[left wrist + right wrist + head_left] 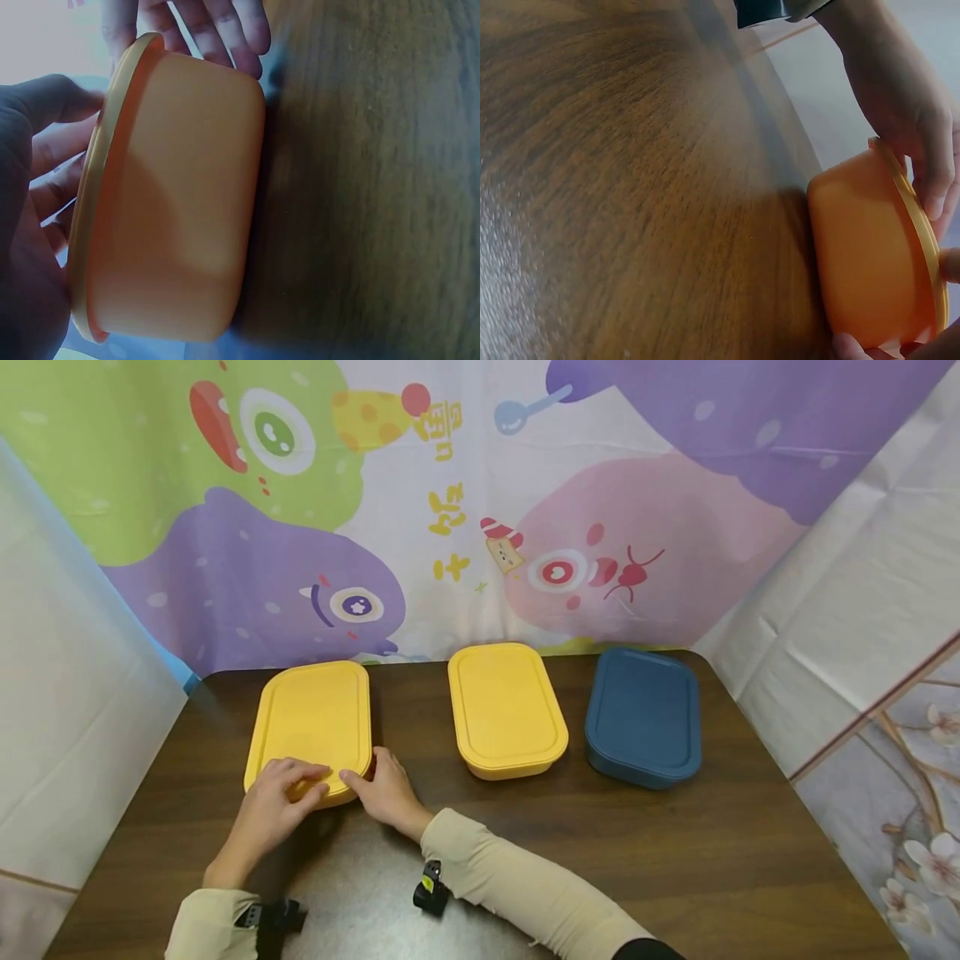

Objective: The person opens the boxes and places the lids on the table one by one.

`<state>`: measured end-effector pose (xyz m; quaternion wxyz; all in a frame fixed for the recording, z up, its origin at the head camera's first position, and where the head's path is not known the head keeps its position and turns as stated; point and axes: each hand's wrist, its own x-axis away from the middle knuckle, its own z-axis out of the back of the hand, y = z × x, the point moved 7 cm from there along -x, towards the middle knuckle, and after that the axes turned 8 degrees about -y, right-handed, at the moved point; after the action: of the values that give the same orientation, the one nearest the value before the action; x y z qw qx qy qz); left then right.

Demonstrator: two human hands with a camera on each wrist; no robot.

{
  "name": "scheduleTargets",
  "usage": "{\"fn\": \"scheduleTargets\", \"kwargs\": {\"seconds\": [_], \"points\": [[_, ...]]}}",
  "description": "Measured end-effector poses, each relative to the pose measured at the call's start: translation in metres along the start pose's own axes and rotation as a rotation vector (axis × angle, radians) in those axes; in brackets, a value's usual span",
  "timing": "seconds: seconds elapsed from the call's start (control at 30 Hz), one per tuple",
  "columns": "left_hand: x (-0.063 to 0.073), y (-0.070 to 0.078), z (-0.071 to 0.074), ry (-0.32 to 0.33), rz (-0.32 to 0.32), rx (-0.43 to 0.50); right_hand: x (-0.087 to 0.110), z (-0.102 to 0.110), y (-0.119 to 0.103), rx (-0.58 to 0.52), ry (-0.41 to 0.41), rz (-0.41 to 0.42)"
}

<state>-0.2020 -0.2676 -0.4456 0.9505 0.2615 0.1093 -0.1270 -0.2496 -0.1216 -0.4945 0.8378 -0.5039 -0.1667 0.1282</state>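
A yellow lidded food container [315, 714] lies on the table at the left, its lid seated on top. My left hand [272, 810] rests over its near left part, bent fingers on the lid and thumb at the near edge. At the near right corner my right hand [388, 793] holds the container, thumb on the lid's edge and fingers along the side wall. In the left wrist view the container's orange-looking wall [176, 202] and lid rim [101, 180] show close up. The right wrist view shows the same container [874, 247] between both hands.
A second yellow lidded container [510, 710] stands in the middle of the table, and a dark blue one [643, 717] to its right. Behind the brown wooden table [600, 860] hangs a cartoon-printed cloth [450, 602]. Pale cloth walls flank both sides.
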Motion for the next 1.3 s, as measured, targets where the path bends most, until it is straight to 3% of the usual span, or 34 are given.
{"fn": "scheduleTargets", "kwargs": {"seconds": [0.27, 0.6, 0.77, 1.07, 1.3], "points": [[0.000, 0.003, -0.002, -0.082, -0.008, -0.010, -0.001, 0.002, 0.001, 0.003, 0.009, 0.008], [0.004, 0.017, 0.000, 0.014, -0.142, -0.092, -0.002, 0.009, 0.000, -0.014, -0.087, 0.122], [0.004, 0.022, 0.000, 0.009, -0.150, -0.135, -0.002, 0.011, -0.001, 0.038, -0.144, 0.178], [0.011, 0.025, -0.001, 0.060, -0.197, -0.132, -0.002, 0.007, 0.003, 0.101, -0.170, 0.151], [0.012, 0.023, -0.004, 0.094, -0.188, -0.119, -0.004, 0.005, 0.005, 0.102, -0.135, 0.150]]}}
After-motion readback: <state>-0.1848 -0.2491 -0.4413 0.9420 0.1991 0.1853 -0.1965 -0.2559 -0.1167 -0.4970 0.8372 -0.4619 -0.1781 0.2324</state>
